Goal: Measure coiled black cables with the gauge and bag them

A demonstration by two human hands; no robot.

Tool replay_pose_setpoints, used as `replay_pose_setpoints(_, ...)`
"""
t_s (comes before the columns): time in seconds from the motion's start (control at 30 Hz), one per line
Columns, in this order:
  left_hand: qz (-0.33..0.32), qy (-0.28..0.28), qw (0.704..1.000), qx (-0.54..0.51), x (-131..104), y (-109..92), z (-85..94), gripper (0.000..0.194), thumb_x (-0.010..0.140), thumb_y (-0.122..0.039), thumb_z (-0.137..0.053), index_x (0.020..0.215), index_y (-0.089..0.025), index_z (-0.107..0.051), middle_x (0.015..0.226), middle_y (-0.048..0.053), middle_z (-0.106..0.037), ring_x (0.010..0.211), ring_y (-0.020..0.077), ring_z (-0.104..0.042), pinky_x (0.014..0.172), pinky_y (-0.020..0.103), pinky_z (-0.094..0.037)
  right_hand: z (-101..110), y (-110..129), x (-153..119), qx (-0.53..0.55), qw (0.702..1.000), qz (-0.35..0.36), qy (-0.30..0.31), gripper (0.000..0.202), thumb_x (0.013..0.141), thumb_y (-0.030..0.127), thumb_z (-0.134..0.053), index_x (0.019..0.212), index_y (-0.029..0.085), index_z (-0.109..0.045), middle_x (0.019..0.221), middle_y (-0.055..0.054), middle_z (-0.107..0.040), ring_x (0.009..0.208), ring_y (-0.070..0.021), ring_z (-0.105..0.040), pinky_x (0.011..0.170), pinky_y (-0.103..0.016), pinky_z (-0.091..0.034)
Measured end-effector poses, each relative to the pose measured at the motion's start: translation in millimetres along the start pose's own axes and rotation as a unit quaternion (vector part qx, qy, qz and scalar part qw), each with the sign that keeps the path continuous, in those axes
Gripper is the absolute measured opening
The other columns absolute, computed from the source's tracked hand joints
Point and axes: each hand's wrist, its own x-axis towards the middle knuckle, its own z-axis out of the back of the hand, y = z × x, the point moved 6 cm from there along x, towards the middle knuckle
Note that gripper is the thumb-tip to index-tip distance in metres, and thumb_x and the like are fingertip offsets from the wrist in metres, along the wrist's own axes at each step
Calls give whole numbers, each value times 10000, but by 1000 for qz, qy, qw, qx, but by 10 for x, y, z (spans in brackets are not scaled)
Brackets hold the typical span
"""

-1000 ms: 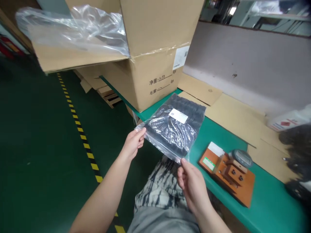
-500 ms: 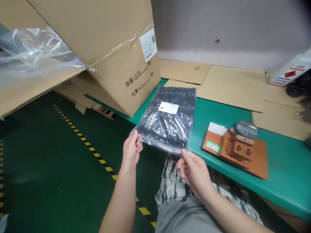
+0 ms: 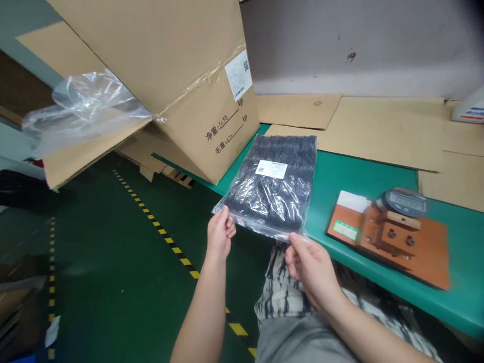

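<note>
A clear plastic bag (image 3: 278,194) full of dark ribbed parts, with a white label (image 3: 271,169) on top, lies at the edge of the green table (image 3: 342,176). My left hand (image 3: 221,232) pinches the bag's near left corner between thumb and fingers. At the near right corner, my right hand (image 3: 310,259) grips the bag's edge the same way. The near edge is stretched between both hands, and its far part rests on the table.
A large cardboard box (image 3: 196,101) with clear plastic film (image 3: 94,96) stands left of the bag. An orange gauge fixture (image 3: 393,237) sits on the right. Flat cardboard sheets (image 3: 385,128) lie along the wall, with a white bottle (image 3: 471,108) at the far right.
The view has turned left, so the bag, hands, box and fixture appear further right. More of the floor and the box's open flap shows. Both hands keep their hold on the bag.
</note>
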Motion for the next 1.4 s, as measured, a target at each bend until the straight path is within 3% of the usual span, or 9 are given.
replay_pose_setpoints(0.23, -9, 7, 1000, -6, -9, -8, -25, 446, 722, -452, -815, 673, -175, -469, 503, -104, -395, 370, 6, -288, 370, 134, -214, -184, -54, 41, 18, 1000, -12, 21, 567, 764, 631, -707, 522, 127, -608, 413, 7, -507, 339, -55, -433, 352, -151, -289)
replay_pose_setpoints(0.53, 8, 17, 1000, -3, -80, 26, -64, 446, 756, -514, -770, 697, -184, -475, 541, -98, -397, 380, 14, -293, 370, 139, -238, -136, -57, 44, 41, 999, 3, 7, 548, 772, 604, -707, 522, 126, -615, 433, 2, -523, 326, -58, -434, 338, -163, -291)
replay_pose_setpoints(0.73, 65, 70, 995, 14, -249, 173, -233, 391, 724, -419, -824, 687, -168, -527, 544, -88, -407, 391, 16, -297, 370, 144, -222, 64, -47, -50, 74, 996, 35, -40, 513, 780, 594, -723, 578, 142, -590, 513, -8, -601, 321, -53, -456, 333, -159, -305)
replay_pose_setpoints(0.9, 89, 96, 991, 14, -354, 250, -354, 391, 756, -428, -795, 676, -169, -513, 551, -84, -403, 401, 18, -287, 376, 145, -221, 159, -13, -74, 60, 996, 49, -44, 463, 780, 567, -740, 622, 157, -592, 525, -2, -619, 322, -60, -465, 334, -161, -329)
replay_pose_setpoints(1.1, 127, 143, 981, 16, -559, 410, -614, 385, 713, -433, -823, 697, -175, -538, 530, -98, -364, 393, 19, -254, 372, 148, -192, 178, 71, -47, -6, 997, 64, -42, 508, 770, 605, -726, 580, 162, -566, 451, 25, -550, 304, -58, -440, 321, -158, -328)
replay_pose_setpoints(1.27, 151, 166, 975, 8, -746, 583, -849, 372, 723, -429, -815, 686, -175, -546, 455, -123, -292, 367, 19, -210, 356, 153, -177, 149, 30, -24, 35, 997, 53, -34, 455, 753, 568, -759, 651, 177, -550, 502, 36, -583, 321, -63, -468, 326, -154, -355)
replay_pose_setpoints(1.4, 166, 178, 970, 0, -845, 624, -974, 352, 759, -456, -775, 682, -165, -592, 408, -92, -394, 304, 35, -314, 315, 156, -246, 105, 5, 5, 57, 997, 40, -11, 456, 768, 567, -741, 638, 180, -538, 485, 31, -575, 336, -74, -479, 329, -159, -376)
